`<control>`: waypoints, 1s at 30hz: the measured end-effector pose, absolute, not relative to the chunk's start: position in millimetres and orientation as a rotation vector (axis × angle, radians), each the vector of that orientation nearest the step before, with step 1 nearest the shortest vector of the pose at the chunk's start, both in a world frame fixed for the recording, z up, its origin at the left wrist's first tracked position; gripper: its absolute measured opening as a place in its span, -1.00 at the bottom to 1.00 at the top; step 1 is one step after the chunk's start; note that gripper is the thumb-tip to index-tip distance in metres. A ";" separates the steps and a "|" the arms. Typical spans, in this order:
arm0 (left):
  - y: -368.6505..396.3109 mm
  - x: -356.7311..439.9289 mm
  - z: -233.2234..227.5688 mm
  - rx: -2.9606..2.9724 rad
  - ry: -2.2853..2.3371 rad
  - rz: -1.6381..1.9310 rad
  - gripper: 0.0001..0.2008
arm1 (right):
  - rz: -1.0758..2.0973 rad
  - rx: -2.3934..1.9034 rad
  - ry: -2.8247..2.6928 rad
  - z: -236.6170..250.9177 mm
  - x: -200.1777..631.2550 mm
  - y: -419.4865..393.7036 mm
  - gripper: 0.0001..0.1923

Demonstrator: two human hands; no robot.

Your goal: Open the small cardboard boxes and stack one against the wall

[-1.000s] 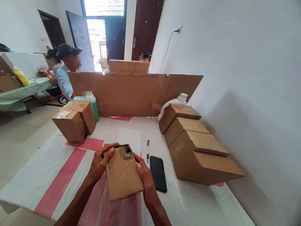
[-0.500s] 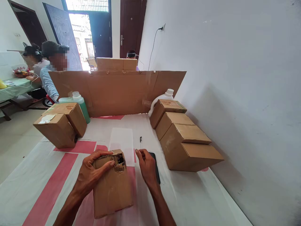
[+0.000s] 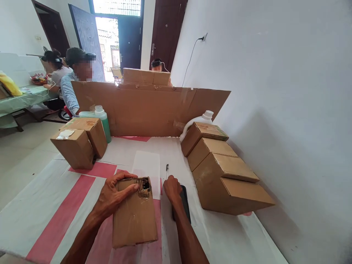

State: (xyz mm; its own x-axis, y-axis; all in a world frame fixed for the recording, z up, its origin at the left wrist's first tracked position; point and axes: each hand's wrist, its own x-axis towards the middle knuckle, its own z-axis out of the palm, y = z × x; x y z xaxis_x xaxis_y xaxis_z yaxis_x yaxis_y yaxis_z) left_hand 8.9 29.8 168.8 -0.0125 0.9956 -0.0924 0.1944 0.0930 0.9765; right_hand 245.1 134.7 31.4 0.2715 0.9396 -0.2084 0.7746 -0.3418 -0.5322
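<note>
A small cardboard box [image 3: 134,220] with a torn hole in its top corner is gripped by my left hand [image 3: 115,194]. The thumb presses on the front beside the hole, and the other fingers curl over the top edge. To the right of the box, my right hand [image 3: 173,189] is closed, its fingers curled down toward the table. What those fingers hold, if anything, is hidden. Just beyond them lies a pen [image 3: 167,169], its lower end beside the knuckles. A dark phone-like slab [image 3: 186,205] lies partly under my right wrist.
Several cardboard boxes [image 3: 233,194] line the right side, before a white jug [image 3: 206,116]. Two boxes [image 3: 73,146] and a green bottle [image 3: 105,126] stand at left. A cardboard panel [image 3: 148,110] closes the back. A paper sheet [image 3: 147,168] lies centrally. People sit beyond.
My right hand has turned palm-down and its fingertips have dropped toward the table near the pen. My left hand still grips the box, now held slightly straighter. The view has shifted left.
</note>
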 end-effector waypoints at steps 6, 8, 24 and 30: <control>31.7 2.5 164.4 1.418 1.346 1.103 -0.67 | 1.016 -1.710 -1.269 69.2 254.4 110.6 -0.63; 34.1 1.8 163.5 1.465 1.337 1.119 -0.68 | 1.065 -1.484 -1.136 90.8 250.6 92.9 -0.67; 35.4 9.1 169.7 1.573 1.316 1.145 -0.73 | 1.021 -0.886 -1.085 150.1 188.0 36.7 -0.82; 34.3 9.5 169.3 1.584 1.325 1.143 -0.74 | 0.949 -0.923 -1.221 152.4 191.5 36.7 -0.84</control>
